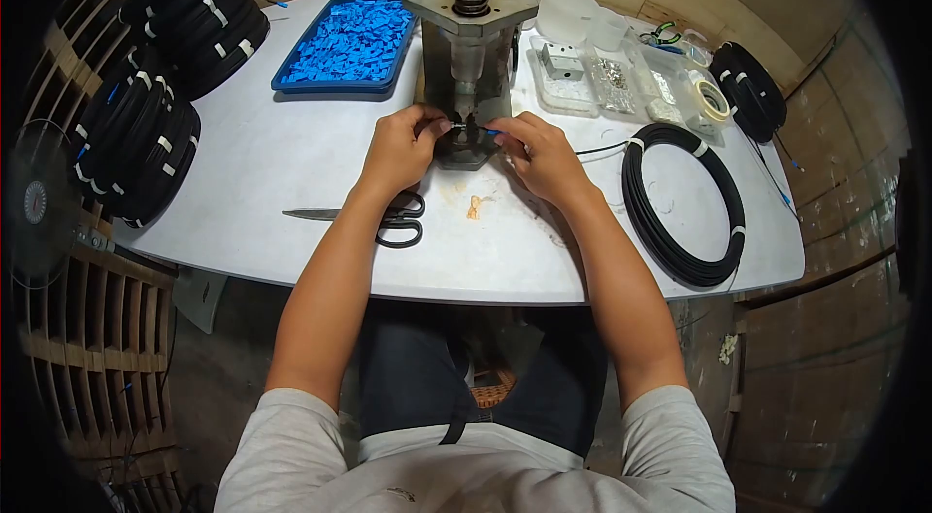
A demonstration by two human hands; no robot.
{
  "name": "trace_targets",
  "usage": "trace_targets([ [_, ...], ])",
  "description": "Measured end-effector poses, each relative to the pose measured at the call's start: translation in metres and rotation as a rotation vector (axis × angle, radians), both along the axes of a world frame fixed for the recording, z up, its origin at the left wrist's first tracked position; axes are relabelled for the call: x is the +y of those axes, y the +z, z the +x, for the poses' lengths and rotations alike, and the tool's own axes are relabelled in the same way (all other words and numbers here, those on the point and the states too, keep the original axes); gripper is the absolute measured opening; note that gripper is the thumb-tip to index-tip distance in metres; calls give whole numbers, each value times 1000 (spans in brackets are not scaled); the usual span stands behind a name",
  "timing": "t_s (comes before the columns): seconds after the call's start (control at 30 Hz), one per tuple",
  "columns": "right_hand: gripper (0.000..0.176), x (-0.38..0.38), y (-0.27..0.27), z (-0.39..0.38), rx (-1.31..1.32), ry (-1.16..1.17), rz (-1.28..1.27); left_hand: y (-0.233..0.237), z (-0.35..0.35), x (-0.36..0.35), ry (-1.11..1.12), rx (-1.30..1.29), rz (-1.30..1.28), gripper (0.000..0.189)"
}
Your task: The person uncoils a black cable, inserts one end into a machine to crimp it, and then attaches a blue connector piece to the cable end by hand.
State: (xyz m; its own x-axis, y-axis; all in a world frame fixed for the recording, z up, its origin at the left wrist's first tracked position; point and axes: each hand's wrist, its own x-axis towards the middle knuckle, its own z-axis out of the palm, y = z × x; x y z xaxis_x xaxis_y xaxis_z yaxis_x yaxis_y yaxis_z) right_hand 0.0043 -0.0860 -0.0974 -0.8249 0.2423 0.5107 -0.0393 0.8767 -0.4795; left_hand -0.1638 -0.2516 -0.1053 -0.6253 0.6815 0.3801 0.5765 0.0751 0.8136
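Note:
A metal bench press stands at the back middle of the table. At its base, my left hand is closed in a pinch by the left side of the tooling. A small silvery bit shows at those fingertips, too small to name. From the right, my right hand pinches a small blue connector close to the tooling. Black cable runs from behind the right hand to a tied cable coil. Black-handled scissors lie beneath my left forearm, blades pointing left.
Left of the press is a tray of small blue parts. Stacked black cable coils line the left edge. Clear plastic boxes, tape rolls and another coil are at right. A fan stands far left.

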Motion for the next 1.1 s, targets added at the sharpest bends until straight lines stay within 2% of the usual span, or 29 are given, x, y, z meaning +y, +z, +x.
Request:
trace_targets([
  [0.87,43,-1,-5,-2,28,20,74,-1,-8,-4,-77,-1,-7,19],
  [1.1,41,-3,0,-2,-43,-13,18,2,-6,-4,-60,-29,-40,18],
])
